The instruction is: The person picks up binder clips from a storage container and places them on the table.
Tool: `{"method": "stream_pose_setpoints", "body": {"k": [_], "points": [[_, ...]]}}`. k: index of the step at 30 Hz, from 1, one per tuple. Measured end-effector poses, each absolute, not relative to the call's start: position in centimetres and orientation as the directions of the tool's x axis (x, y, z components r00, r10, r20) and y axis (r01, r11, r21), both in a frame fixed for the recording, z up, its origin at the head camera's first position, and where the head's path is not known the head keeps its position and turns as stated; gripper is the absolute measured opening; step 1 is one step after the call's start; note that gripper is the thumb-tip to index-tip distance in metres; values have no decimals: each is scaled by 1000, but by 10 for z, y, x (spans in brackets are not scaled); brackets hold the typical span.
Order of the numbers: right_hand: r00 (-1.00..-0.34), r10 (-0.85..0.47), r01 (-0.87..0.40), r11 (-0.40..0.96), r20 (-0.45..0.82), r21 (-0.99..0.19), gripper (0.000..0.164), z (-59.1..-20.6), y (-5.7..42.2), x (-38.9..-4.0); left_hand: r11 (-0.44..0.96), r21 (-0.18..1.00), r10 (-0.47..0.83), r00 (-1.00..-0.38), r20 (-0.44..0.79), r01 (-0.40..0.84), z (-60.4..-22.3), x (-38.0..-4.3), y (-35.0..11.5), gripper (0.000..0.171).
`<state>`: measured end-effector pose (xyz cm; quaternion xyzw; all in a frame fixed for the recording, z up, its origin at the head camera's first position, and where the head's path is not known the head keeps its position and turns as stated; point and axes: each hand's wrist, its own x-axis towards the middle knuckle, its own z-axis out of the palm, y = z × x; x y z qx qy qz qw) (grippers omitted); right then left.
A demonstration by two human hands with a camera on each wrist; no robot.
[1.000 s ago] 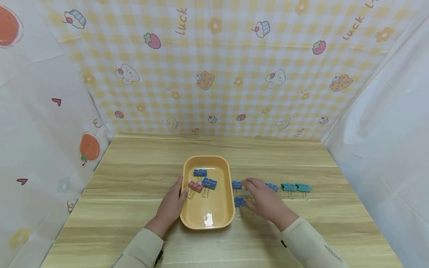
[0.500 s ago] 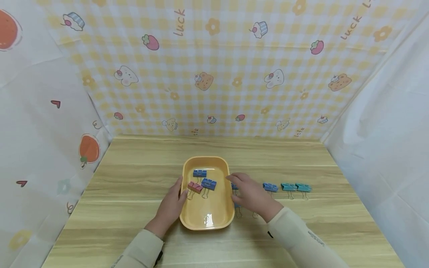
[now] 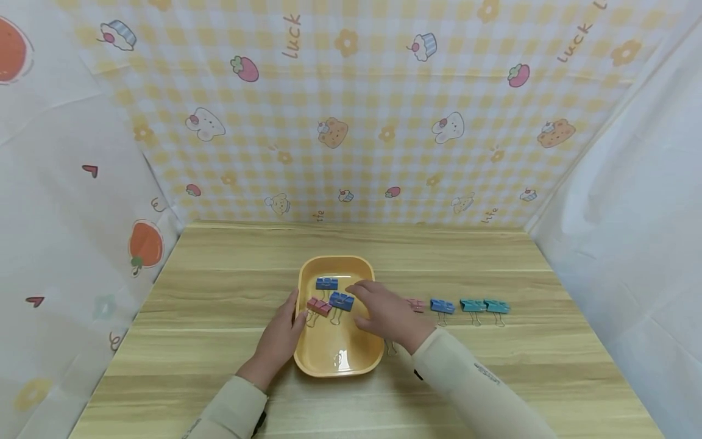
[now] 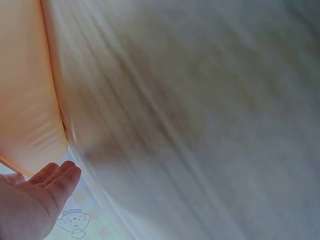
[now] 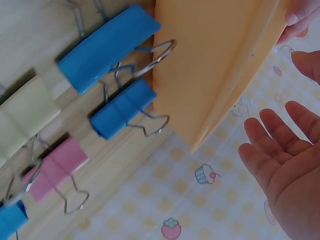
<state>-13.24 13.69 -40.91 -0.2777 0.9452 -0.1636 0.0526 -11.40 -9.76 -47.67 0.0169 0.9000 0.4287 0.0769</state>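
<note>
1 left hand (image 3: 276,336) pinches the left wall of the yellow tray (image 3: 322,347); the right hand (image 3: 385,312), fingers spread, hovers over its right side. The tray's long axis runs near to far on the surface (image 3: 236,274) — inside, 1 pink clip (image 3: 319,306) and 2 blue clips (image 3: 342,300) point wire handles toward the person. Only the right wrist view bares 1 cream clip (image 5: 25,117), right of the tray.

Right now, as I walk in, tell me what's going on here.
A person's left hand holds the left side of a yellow tray, while the right hand hovers over its right side, holding nothing that shows. Two blue clips and a pink clip lie in the tray; more clips lie on the table to its right.
</note>
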Motion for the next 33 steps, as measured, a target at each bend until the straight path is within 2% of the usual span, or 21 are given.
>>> {"method": "stream_pose_setpoints", "body": {"k": [14,25,33], "points": [[-815,-578,-537,783,-47,-315,57,-424,116,-149,635,772,107,-988,-111,-18,-476,-114,-98,62],[-809,-560,-497,814,-179,-300,57,-432,104,-158,633,774,110,-989,-97,-6,-476,-114,-98,62],[-804,-562,-527,825,-197,-205,58,-439,97,-164,628,778,118,-989,-86,7,-476,-114,-98,62]]}}
